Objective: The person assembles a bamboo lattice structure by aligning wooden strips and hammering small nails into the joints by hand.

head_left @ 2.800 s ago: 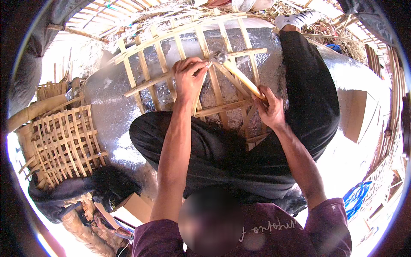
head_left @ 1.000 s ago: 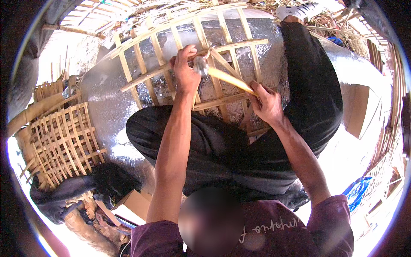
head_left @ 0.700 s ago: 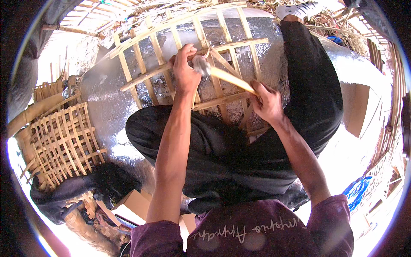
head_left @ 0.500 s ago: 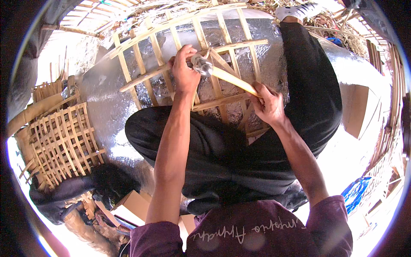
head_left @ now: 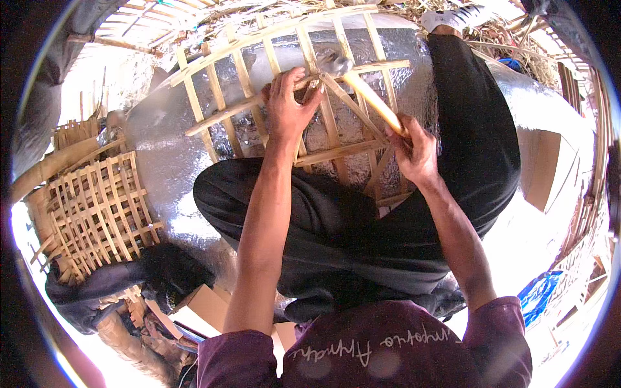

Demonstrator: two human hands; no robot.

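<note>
A lattice of pale bamboo slats [head_left: 223,110] lies over a silvery sheet in front of my knees. My left hand [head_left: 284,107] grips its middle cross slat, thumb on the near side and fingers curled on the far side, beside the joint where a diagonal slat [head_left: 352,107] meets it. Whether a nail sits at the fingertips is too small to tell. In my right hand [head_left: 416,149] is a hammer [head_left: 374,103], held near the end of its pale wooden handle. Its metal head, blurred by motion, is just above and right of that joint.
My black-trousered legs flank the lattice, the right one [head_left: 475,110] stretched along its side. At the left lies a woven bamboo panel [head_left: 97,207]. Silvery sheeting [head_left: 162,149] covers the floor. A cardboard piece [head_left: 540,168] and blue plastic [head_left: 542,294] are at the right.
The hammer head has swung up and to the right, away from my left fingers, and my right hand has shifted slightly right. My left hand's thumb and fingers have spread slightly around the slat.
</note>
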